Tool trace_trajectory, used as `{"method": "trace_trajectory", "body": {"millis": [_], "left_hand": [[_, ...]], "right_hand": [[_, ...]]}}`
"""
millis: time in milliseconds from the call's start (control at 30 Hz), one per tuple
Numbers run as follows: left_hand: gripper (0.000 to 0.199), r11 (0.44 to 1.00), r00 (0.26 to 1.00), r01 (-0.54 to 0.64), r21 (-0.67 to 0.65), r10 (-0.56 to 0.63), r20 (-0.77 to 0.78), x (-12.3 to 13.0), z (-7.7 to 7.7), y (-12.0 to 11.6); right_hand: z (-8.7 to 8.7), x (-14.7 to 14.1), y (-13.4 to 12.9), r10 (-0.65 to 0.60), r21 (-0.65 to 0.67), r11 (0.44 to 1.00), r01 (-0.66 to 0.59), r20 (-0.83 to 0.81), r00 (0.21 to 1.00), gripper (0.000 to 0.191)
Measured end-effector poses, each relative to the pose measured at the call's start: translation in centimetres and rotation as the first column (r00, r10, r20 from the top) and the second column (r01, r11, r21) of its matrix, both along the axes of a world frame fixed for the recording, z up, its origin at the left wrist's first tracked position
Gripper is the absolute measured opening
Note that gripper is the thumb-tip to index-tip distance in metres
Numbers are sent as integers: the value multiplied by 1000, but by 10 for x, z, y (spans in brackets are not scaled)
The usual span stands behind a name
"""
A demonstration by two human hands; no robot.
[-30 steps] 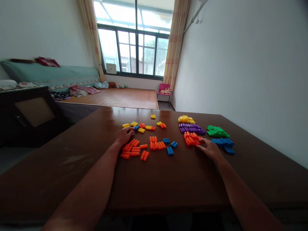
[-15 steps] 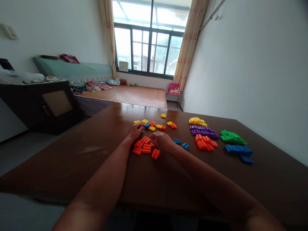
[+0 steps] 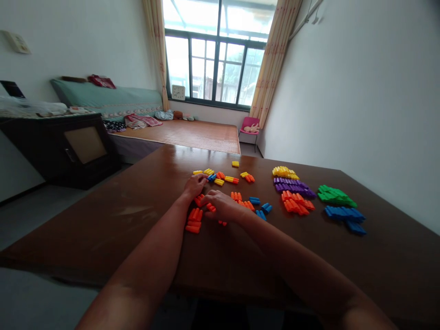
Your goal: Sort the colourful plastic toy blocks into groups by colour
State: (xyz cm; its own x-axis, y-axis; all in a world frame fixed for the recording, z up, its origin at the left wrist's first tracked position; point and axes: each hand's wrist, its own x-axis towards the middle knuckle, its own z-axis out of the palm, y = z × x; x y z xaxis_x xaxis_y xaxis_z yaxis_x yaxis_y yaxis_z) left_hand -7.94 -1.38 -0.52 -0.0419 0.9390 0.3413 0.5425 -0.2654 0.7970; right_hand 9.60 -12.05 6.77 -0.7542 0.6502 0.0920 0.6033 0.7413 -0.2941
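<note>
My left hand (image 3: 195, 184) rests on the table with its fingers stretched towards a blue ribbed plastic block (image 3: 211, 178), close to it or touching it. My right hand (image 3: 220, 205) reaches over some orange blocks, its fingers apart and pointing down; part of the orange pieces is hidden beneath it. Orange blocks (image 3: 195, 214) lie loose just in front of the two hands. More orange blocks (image 3: 236, 196) show beyond the right wrist, with several blue blocks (image 3: 254, 200) beside them.
On the brown table (image 3: 144, 229), sorted groups stand at the right: yellow blocks (image 3: 285, 172), purple blocks (image 3: 294, 187), orange blocks (image 3: 297, 203), green blocks (image 3: 336, 196) and blue blocks (image 3: 344, 214). Mixed yellow and orange pieces (image 3: 231, 179) lie past my hands. A bed (image 3: 178, 135) stands behind.
My right hand has moved left and nearer over the orange blocks. The orange pile is now spread apart, some pieces lying to the right, and another blue block shows near the right wrist.
</note>
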Motion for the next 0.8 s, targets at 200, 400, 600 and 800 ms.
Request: {"method": "trace_trajectory", "body": {"millis": [200, 400, 600, 800], "left_hand": [[28, 1000, 999, 13, -16, -13, 34, -1, 5, -1], [28, 1000, 999, 20, 9, -21, 36, -2, 1, 4], [32, 999, 1000, 31, -36, -31, 0, -1, 9, -3], [30, 999, 993, -5, -44, 0, -119, 4, 20, -11]], "right_hand": [[-9, -33, -5, 12, -25, 1000, -12, 0, 1000, 29], [11, 20, 1, -93, 123, 982, 143, -345, 934, 45], [16, 196, -1, -464, 8, 843, 538, -494, 735, 42], [-18, 322, -11, -709, -118, 650, 750, -450, 543, 44]]}}
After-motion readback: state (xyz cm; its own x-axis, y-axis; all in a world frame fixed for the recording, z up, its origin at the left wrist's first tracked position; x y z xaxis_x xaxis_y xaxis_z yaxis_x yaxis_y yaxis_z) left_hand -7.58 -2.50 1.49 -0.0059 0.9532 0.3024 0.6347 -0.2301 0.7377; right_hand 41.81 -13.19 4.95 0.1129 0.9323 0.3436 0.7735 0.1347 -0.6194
